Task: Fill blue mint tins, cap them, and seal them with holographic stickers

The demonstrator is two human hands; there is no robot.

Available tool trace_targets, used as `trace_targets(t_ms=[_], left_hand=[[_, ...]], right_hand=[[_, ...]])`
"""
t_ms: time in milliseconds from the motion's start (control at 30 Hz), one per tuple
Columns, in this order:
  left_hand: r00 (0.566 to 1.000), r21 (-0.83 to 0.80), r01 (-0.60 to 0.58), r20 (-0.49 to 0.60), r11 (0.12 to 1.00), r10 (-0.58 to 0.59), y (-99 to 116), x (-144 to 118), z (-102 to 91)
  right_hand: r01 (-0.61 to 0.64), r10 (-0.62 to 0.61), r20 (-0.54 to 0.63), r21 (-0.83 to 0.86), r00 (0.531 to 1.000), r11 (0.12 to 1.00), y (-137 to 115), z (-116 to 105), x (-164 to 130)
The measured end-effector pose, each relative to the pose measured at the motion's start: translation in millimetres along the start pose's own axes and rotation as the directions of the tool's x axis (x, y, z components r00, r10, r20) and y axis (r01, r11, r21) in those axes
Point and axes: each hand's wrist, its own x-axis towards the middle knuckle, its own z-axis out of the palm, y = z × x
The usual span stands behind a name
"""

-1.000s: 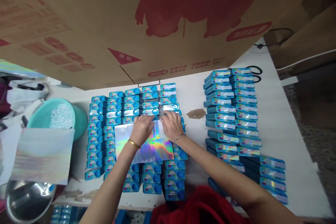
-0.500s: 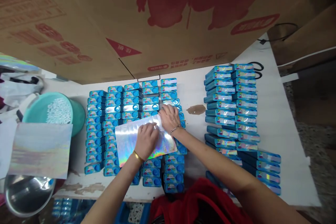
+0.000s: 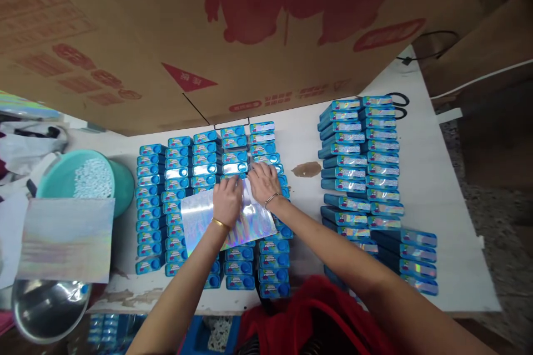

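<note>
Left hand (image 3: 227, 199): lies palm down on the shiny sheet, fingers bent at its far edge; I cannot tell if it pinches the sheet or only presses it. A thin gold bangle sits on the wrist.
Right hand (image 3: 262, 182): rests on the far right corner of the same sheet, fingers spread and curled on it; a thin bracelet is on the wrist.
Shiny sheet (image 3: 200, 222): a flat, thin rectangle with a rainbow, mirror-like shine. It lies tilted on top of the blue boxes, in the middle of the block.
Blue boxes (image 3: 183, 169): small, flat, hard-looking cases with round corners and glittery labels, laid side by side in neat rows.
Stacked boxes (image 3: 366, 166): more of the same cases, piled in leaning rows to the right, well apart from the sheet.
Worktop (image 3: 420, 177): white, flat, with a brown smudge between the two groups.
Second sheet (image 3: 66, 238): another shiny rectangle at the left, just beside a green tub (image 3: 120, 177) of small white bits.
Metal bowl (image 3: 50, 308): round, smooth, at the lower left.
Cardboard (image 3: 166, 33): big brown sheet with red print, behind everything.
</note>
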Motion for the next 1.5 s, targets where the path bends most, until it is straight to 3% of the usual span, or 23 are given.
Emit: trace_targets(t_ms=[100, 200, 300, 333, 400, 467, 500, 567, 667, 767, 867, 967, 1033, 1133, 1367, 1500], left_hand=[[0.999, -0.046, -0.037, -0.039, 0.998, 0.035, 8.7, -16.7, -6.0], [0.997, -0.189, -0.023, -0.074, 0.982, 0.009, 22.2, -35.3, -28.0], [0.968, -0.447, 0.142, -0.125, 0.883, -0.219, 32.8, -45.9, -57.9], [0.929, -0.557, 0.215, -0.137, 0.802, -0.344, 34.6, -45.9, -66.0], [0.804, -0.777, 0.301, -0.104, 0.552, -0.585, 35.6, -39.8, -75.2], [0.696, -0.921, 0.287, 0.012, 0.263, -0.718, 34.9, -27.5, -75.0], [0.666, -0.954, 0.266, 0.077, 0.14, -0.742, 34.7, -20.2, -72.2], [0.641, -0.972, 0.234, 0.174, -0.026, -0.747, 36.2, -5.5, -64.6], [0.646, -0.966, 0.233, 0.238, -0.11, -0.725, 42.7, 13.0, -52.6], [0.672, -0.958, 0.264, 0.267, -0.113, -0.69, 49.2, 29.9, -40.3], [0.716, -0.971, 0.238, 0.2, -0.036, -0.669, 51.4, 53.8, -26.0], [0.749, -0.96, 0.198, 0.017, 0.199, -0.662, 49.7, 84.0, -12.4], [0.744, -0.903, 0.22, -0.09, 0.37, -0.662, 47.5, 101.8, -4.9], [0.732, -0.791, 0.33, -0.131, 0.516, -0.669, 44.7, 117.6, 4.5], [0.747, -0.602, 0.486, -0.09, 0.633, -0.659, 43.8, 123.7, 21.1], [0.751, -0.522, 0.539, -0.057, 0.662, -0.657, 44.9, 127.0, 20.9]], right_hand=[[-0.01, 0.01, 0.02, 0.001, 1.0, 1.0, 0.1, 1.2, 0.9], [-0.022, 0.022, 0.036, 0.002, 0.999, 1.0, 0.9, 2.9, 2.3], [-0.026, 0.025, 0.034, 0.044, 0.999, 0.999, 2.4, -0.5, 1.9], [-0.031, 0.03, 0.014, 0.085, 0.999, 0.996, 2.9, -3.8, 0.4], [-0.049, 0.061, -0.05, 0.218, 0.997, 0.975, 3.2, -14.0, -5.8], [-0.07, 0.122, -0.104, 0.404, 0.987, 0.912, 2.0, -27.2, -15.8], [-0.074, 0.145, -0.107, 0.498, 0.984, 0.864, 0.8, -34.0, -21.6], [-0.082, 0.177, -0.083, 0.648, 0.981, 0.758, -2.6, -46.1, -32.6], [-0.141, 0.271, -0.046, 0.764, 0.962, 0.63, -5.4, -57.5, -40.7], [-0.189, 0.376, -0.041, 0.811, 0.926, 0.554, 3.9, -63.2, -34.3], [-0.177, 0.403, -0.102, 0.783, 0.909, 0.596, 27.6, -67.1, -16.1], [-0.193, 0.395, -0.19, 0.637, 0.899, 0.746, 56.6, -67.2, 7.2], [-0.226, 0.374, -0.218, 0.499, 0.901, 0.836, 73.3, -63.5, 21.1], [-0.24, 0.326, -0.219, 0.344, 0.92, 0.908, 89.8, -53.1, 34.8], [-0.234, 0.277, -0.18, 0.228, 0.944, 0.945, 103.2, -31.6, 42.8], [-0.277, 0.32, -0.121, 0.282, 0.94, 0.919, 109.0, -23.5, 45.1]])
